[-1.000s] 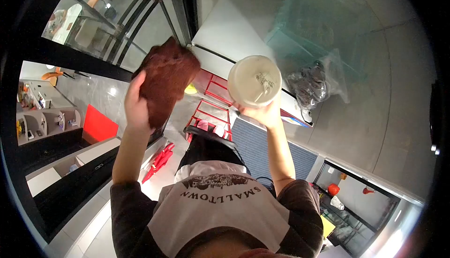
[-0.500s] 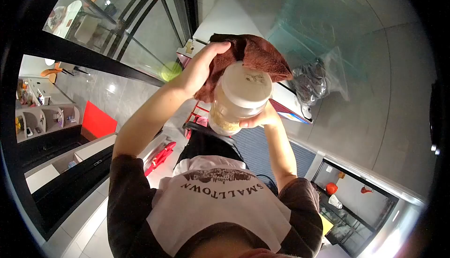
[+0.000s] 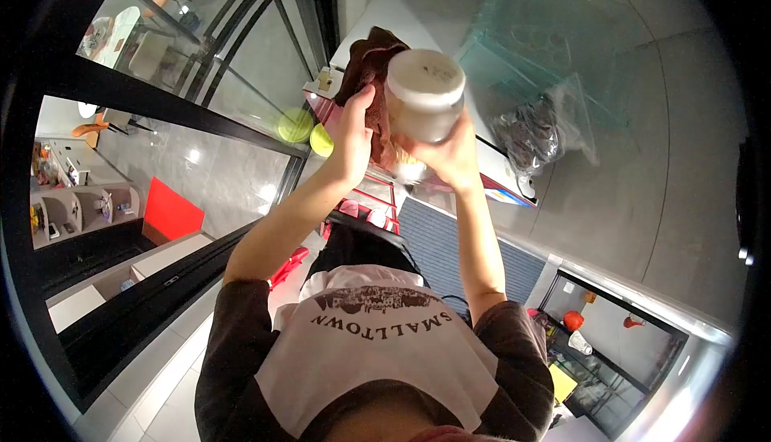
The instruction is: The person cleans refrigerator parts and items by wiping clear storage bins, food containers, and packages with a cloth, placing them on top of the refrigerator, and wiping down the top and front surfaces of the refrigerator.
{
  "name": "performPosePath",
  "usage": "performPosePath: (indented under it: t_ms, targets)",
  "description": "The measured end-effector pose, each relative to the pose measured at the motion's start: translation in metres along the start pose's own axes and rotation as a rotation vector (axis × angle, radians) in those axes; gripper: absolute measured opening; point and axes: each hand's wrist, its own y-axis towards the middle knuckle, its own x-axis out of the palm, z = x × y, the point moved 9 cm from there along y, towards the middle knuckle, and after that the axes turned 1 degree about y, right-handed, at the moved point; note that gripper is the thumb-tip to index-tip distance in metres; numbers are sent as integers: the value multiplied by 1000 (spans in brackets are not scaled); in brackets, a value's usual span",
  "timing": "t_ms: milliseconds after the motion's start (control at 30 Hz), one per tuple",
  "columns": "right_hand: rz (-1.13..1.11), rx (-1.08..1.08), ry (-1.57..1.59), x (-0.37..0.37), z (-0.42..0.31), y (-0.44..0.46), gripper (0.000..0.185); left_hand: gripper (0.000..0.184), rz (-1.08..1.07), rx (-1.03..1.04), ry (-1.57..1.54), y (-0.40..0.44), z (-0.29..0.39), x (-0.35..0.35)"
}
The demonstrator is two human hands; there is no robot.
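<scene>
A jar with a white lid (image 3: 426, 81) is held up in front of me, its lid facing the camera and its body pointing down and away. My right hand (image 3: 447, 153) is wrapped round the jar's side from the right. On the jar's left side, my left hand (image 3: 355, 133) holds a brown cloth (image 3: 373, 65) against it. Part of the cloth rises above my left fingers, and part hangs down between that hand and the jar. The lower end of the jar is partly hidden by my right hand.
Beyond the jar stands a white surface (image 3: 393, 12). A clear plastic bag with dark contents (image 3: 534, 137) lies to the right. Black-framed glass panels (image 3: 193, 117) run along the left. Below are a red metal rack (image 3: 384, 189) and a grey ribbed mat (image 3: 450, 237).
The cloth has come from the left onto the jar, passed over its far side, and now sits along its left side. The jar has risen slightly since half a second ago.
</scene>
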Motion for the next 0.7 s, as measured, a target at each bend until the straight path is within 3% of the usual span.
performPosePath:
  t_ms: [67,167,200,233,300,367,400,433,533,633,700]
  targets:
    - [120,-39,-190,-8,-11,3,68,40,-66,-48,-88,2,-4,9]
    - [197,48,-314,-10,-11,1,68,41,-203,117,152,7,14,28]
    - [168,2,-314,-9,-13,0,69,43,-255,213,292,7,20,38]
    - [141,-46,-313,-8,-15,-1,70,52,-232,482,368,5,38,45]
    - [-15,-28,-285,-2,-17,-3,79,56,-307,477,311,11,44,51]
    - [-74,-162,-213,-5,-32,-3,85,60,-348,408,281,10,53,54]
    - [-106,-229,-176,-8,-38,-5,88,61,-379,515,376,11,61,52]
    - [-196,-189,76,-8,-21,-5,98,65,-420,501,390,10,68,53]
    - [-272,70,778,-2,8,-6,95,75,-524,390,389,4,86,65]
    - [-540,256,1129,28,75,-24,99,80,-606,314,345,8,88,76]
    - [-593,332,1242,43,70,-25,100,81,-638,265,346,14,82,75]
